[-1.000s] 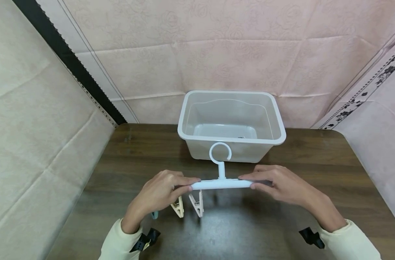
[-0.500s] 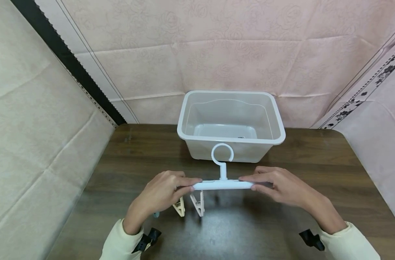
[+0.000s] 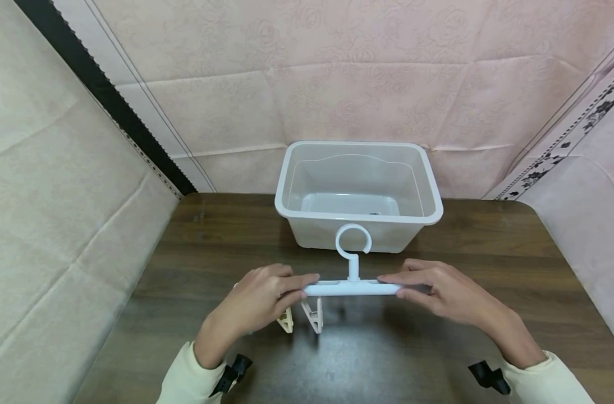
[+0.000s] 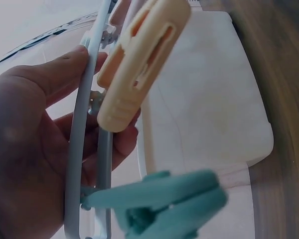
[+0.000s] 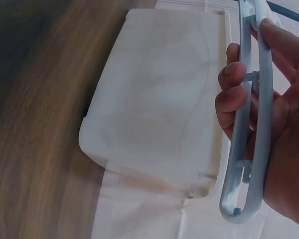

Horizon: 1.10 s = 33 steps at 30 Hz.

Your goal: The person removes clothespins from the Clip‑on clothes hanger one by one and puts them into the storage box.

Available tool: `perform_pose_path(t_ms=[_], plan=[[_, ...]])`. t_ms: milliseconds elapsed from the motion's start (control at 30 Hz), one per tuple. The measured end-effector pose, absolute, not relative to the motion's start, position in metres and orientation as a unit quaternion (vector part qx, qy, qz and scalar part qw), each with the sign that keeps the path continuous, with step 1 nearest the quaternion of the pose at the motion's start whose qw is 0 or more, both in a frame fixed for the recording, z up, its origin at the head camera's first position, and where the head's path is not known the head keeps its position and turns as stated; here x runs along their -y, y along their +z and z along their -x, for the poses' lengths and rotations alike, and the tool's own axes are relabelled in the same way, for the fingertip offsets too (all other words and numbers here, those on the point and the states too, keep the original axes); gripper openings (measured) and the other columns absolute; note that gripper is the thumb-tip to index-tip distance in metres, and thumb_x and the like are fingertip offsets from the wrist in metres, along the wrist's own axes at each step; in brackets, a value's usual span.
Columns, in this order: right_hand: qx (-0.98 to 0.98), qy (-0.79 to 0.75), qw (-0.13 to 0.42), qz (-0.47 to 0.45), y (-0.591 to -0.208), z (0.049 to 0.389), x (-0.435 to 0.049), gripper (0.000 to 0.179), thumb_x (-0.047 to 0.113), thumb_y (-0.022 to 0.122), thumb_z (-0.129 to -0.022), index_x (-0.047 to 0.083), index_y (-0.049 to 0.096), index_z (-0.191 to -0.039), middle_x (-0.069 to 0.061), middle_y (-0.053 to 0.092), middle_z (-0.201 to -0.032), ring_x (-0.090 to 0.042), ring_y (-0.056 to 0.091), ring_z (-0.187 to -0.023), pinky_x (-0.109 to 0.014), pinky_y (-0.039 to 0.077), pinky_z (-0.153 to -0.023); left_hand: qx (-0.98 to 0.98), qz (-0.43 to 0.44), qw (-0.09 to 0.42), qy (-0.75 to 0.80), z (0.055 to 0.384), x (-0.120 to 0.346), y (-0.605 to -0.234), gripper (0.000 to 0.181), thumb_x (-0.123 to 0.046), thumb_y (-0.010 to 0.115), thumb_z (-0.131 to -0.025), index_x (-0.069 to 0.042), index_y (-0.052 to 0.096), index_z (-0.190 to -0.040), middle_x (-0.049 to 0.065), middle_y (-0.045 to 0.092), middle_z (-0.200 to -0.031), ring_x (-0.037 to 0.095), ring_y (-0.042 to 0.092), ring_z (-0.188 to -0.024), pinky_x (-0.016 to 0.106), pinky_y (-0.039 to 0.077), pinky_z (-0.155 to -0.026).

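A pale blue-white clip hanger with a round hook on top is held level above the table. My left hand grips its left part, thumb on the near side and fingers on the far side. My right hand holds the right part in the same way. Hanging from the left half are a whitish clothespin, a cream clothespin and a teal clothespin. The left hand mostly hides the teal one in the head view. Bare clip mounts show along the right half in the right wrist view.
A pale grey plastic bin stands at the back of the brown wooden table, right behind the hanger's hook. A small dark spot shows on its floor. Light patterned cloth hangs behind and to both sides.
Both hands have shifted slightly to the right with the hanger between them. The teal clothespin has slipped almost out of sight behind the left hand. The bin has stayed in place.
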State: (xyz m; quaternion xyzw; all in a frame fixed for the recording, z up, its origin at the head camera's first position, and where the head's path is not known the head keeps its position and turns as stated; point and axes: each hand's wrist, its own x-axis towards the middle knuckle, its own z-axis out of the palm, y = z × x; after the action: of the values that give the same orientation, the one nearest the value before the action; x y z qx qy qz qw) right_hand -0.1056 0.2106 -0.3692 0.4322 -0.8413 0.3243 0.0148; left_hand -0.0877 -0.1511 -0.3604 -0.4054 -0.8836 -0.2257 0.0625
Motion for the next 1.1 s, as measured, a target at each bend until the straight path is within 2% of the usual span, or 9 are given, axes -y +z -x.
perform_pose_path(t_ms=[200, 467, 600, 733, 833, 1100], plan=[[0.841, 0.333, 0.014, -0.427, -0.371, 0.105, -0.215, 0.038, 0.009, 0.073, -0.092, 0.019, 0.07, -0.129, 0.016, 0.058, -0.096, -0.001, 0.052, -0.075, -0.017, 0.043, -0.062, 0.874, 0.415, 0.08, -0.241, 0.09, 0.15, -0.361, 0.039, -0.017, 0.07, -0.096, -0.011, 0.066, -0.133, 0.006, 0.067, -0.107, 0.01, 0.057, -0.082, 0.026, 0.049, -0.068], [0.844, 0.346, 0.003, -0.411, -0.376, 0.106, -0.222, 0.038, 0.01, 0.072, -0.093, 0.021, 0.07, -0.13, 0.016, 0.06, -0.1, -0.003, 0.054, -0.078, -0.019, 0.045, -0.063, 0.868, 0.412, 0.146, -0.235, 0.09, 0.153, -0.356, 0.042, -0.015, 0.076, -0.09, -0.012, 0.068, -0.131, 0.01, 0.063, -0.122, 0.022, 0.06, -0.108, 0.036, 0.053, -0.082], [0.845, 0.354, 0.01, -0.4, -0.377, 0.105, -0.227, 0.039, 0.008, 0.072, -0.093, 0.019, 0.07, -0.13, 0.015, 0.061, -0.099, -0.004, 0.054, -0.076, -0.019, 0.045, -0.06, 0.868, 0.398, 0.179, -0.237, 0.089, 0.158, -0.354, 0.043, -0.016, 0.076, -0.09, -0.012, 0.067, -0.132, 0.011, 0.061, -0.127, 0.026, 0.057, -0.115, 0.04, 0.052, -0.084], [0.846, 0.363, 0.01, -0.39, -0.376, 0.103, -0.234, 0.038, 0.008, 0.072, -0.093, 0.018, 0.069, -0.13, 0.012, 0.062, -0.099, -0.004, 0.054, -0.076, -0.019, 0.044, -0.059, 0.858, 0.394, 0.205, -0.258, 0.091, 0.162, -0.352, 0.039, -0.03, 0.062, -0.101, -0.01, 0.065, -0.135, 0.013, 0.057, -0.133, 0.029, 0.054, -0.121, 0.045, 0.05, -0.088], [0.847, 0.365, 0.012, -0.387, -0.375, 0.102, -0.238, 0.037, 0.01, 0.072, -0.094, 0.018, 0.069, -0.13, 0.01, 0.064, -0.099, -0.004, 0.054, -0.076, -0.019, 0.044, -0.06, 0.855, 0.388, 0.212, -0.272, 0.092, 0.164, -0.352, 0.046, -0.04, 0.049, -0.105, -0.01, 0.063, -0.137, 0.014, 0.054, -0.137, 0.03, 0.051, -0.125, 0.049, 0.048, -0.093], [0.845, 0.37, 0.03, -0.386, -0.379, 0.1, -0.246, 0.039, 0.009, 0.072, -0.093, 0.018, 0.069, -0.131, 0.008, 0.065, -0.097, -0.004, 0.053, -0.076, -0.018, 0.043, -0.062, 0.856, 0.368, 0.222, -0.286, 0.091, 0.175, -0.349, 0.05, -0.043, 0.047, -0.104, -0.01, 0.061, -0.139, 0.015, 0.052, -0.14, 0.033, 0.049, -0.127, 0.051, 0.046, -0.096]])
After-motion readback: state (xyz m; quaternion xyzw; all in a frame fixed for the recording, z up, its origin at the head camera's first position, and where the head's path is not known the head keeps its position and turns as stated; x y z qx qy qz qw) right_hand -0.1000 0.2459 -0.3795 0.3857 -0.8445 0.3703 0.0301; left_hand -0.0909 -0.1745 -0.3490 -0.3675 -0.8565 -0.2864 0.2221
